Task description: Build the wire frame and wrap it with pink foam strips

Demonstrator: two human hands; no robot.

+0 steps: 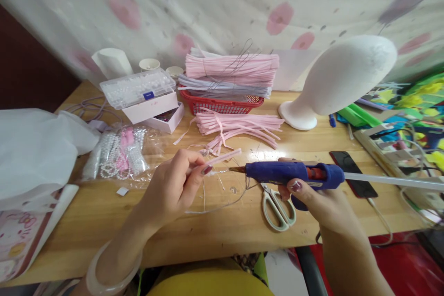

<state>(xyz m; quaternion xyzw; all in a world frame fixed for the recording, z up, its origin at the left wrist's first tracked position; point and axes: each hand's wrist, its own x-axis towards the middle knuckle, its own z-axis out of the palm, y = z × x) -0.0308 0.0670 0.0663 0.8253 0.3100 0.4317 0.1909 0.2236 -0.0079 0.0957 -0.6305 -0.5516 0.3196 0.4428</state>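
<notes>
Pale pink, the slender strip [227, 156] sits pinched between the thumb and fingers of your left hand [175, 182], above the light wooden table [215, 231], its free end angled to your right. The fingers of your right hand [324, 201] wrap around a dark blue plastic glue gun [277, 172], with a long translucent white stick [391, 179] at its back. The gun's tapered metal nozzle [237, 169] is just beside the strip; whether they touch, I cannot tell. White-handled scissors [278, 206] lie near your right hand, and a bundle of pale pink strips [239, 125] lies beyond your hands.
</notes>
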